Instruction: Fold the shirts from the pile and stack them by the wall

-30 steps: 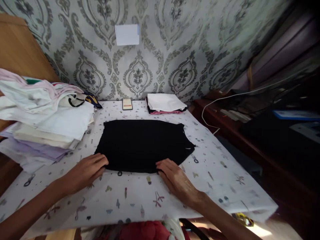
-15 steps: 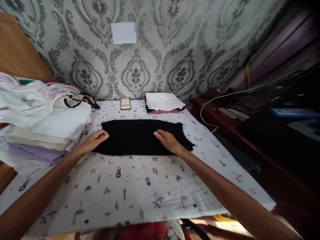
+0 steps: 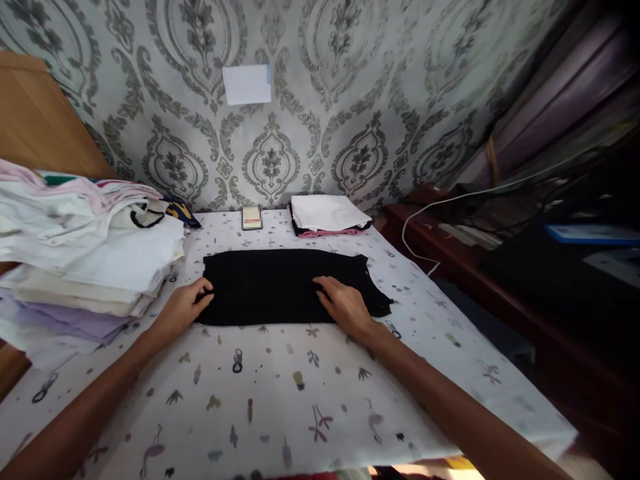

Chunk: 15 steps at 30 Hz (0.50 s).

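Note:
A black folded garment lies flat and lengthwise across the patterned cloth; its exact kind does not show. At its left end is my left hand, thumb and fingers apart, with the fingertips at the fabric's edge. My right hand rests over the right part of the black fabric, its fingers bent but parted and nothing pinched between them. The garment's right end is uneven, with small points sticking out.
A tall heap of clothes stands at the left. At the back are a phone-like object and a small folded stack with white on top. A white cable hangs over dark red furniture at the right.
Both hands have gone from closed fingers to parted ones. The view has tilted up slightly, so everything sits lower. The black garment keeps its place on the cloth.

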### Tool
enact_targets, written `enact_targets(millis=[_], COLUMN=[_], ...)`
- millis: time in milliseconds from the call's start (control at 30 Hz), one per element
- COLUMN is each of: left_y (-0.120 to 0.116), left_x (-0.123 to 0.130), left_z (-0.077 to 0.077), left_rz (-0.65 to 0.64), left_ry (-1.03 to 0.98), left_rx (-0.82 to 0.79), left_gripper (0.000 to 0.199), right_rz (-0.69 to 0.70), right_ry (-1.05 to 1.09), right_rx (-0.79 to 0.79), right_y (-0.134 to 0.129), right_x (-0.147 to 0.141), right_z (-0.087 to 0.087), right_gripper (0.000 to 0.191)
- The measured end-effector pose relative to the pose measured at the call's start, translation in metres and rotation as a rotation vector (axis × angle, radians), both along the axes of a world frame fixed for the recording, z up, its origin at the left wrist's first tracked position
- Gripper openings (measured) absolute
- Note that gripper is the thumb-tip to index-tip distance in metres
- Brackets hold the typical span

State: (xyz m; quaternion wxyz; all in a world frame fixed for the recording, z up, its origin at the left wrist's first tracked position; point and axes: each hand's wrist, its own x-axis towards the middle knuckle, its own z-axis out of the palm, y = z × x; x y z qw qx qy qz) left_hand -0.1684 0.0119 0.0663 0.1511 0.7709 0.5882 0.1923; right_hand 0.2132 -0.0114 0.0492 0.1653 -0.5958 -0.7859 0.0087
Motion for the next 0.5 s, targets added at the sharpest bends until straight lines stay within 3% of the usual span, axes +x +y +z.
enact_targets(millis=[100,233,367,500], left_y=[-0.005,-0.001,0.004,0.005], left_x=[0.007,0.027,0.047,0.047], left_z=[0.007,0.003,-0.014,-0.018], left_rz=[-0.010,-0.153,-0.300,-0.302], left_ry=[0.203,0.215,0.239,0.133], left_rx=[0.159,0.312,0.140,0.005], left_gripper=[0.027,0.043,0.055,0.059], right_rz=[-0.024,0.103,0.197,0.189], right_ry=[-0.080,-0.029,-0.028,-0.031], right_rx=[0.089,0.226,0.091,-0.019], right_y=[-0.001,0.004,0.008,0.009], right_x=[-0.007,-0.033,-0.058,-0.058], right_z=[0.008,0.010,-0.005,-0.017], right_gripper=[0.031,0.034,0.048,0.054])
